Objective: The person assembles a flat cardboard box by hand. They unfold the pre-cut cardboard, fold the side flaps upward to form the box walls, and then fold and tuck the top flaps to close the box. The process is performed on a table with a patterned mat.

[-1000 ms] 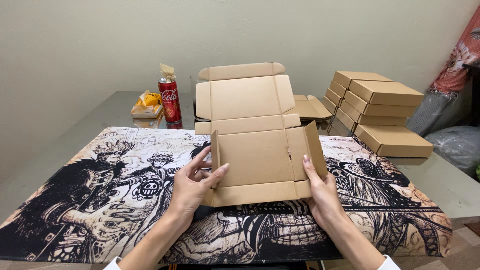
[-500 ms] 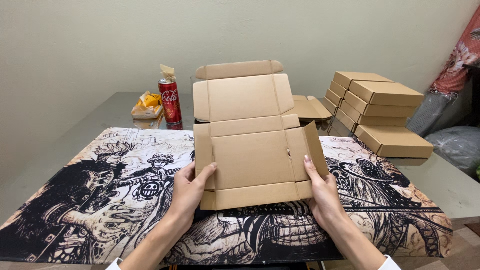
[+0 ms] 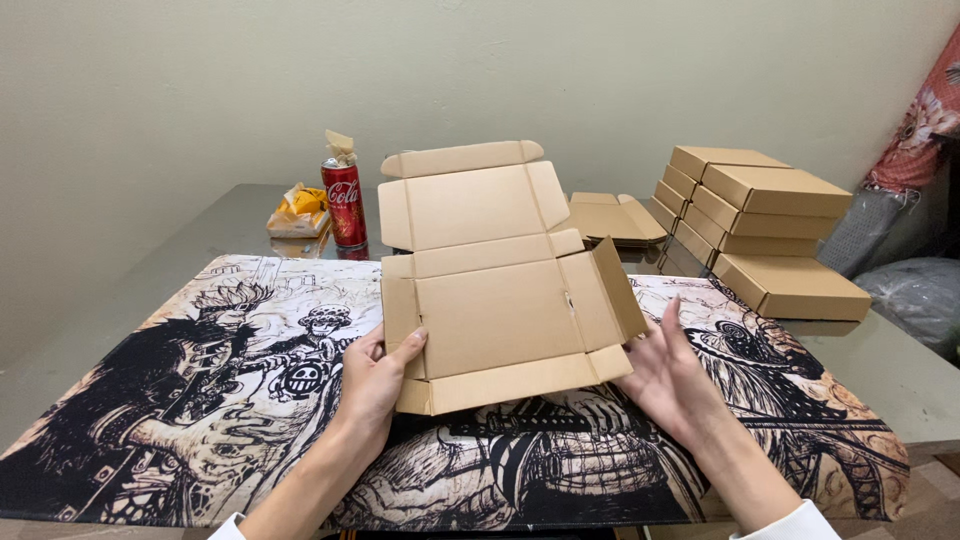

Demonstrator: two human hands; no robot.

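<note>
An unfolded brown cardboard mailer box [image 3: 495, 290] lies on the illustrated black-and-cream desk mat [image 3: 200, 400], lid flap pointing away from me. My left hand [image 3: 375, 375] grips the box's left side flap near the front corner, thumb on top. My right hand [image 3: 668, 372] hovers open just off the right side flap, fingers spread and touching nothing. The right flap stands partly raised; the left flap lies nearly flat.
Stacks of folded brown boxes [image 3: 760, 225] fill the table's right rear. A pile of flat box blanks [image 3: 610, 218] lies behind the open box. A red drink can [image 3: 345, 203] and a yellow snack packet [image 3: 298, 210] stand at the back left. Grey bags [image 3: 915, 300] sit far right.
My right hand has let go of the right flap and pulled back slightly. The left flap has been pressed outward and flatter under my left hand.
</note>
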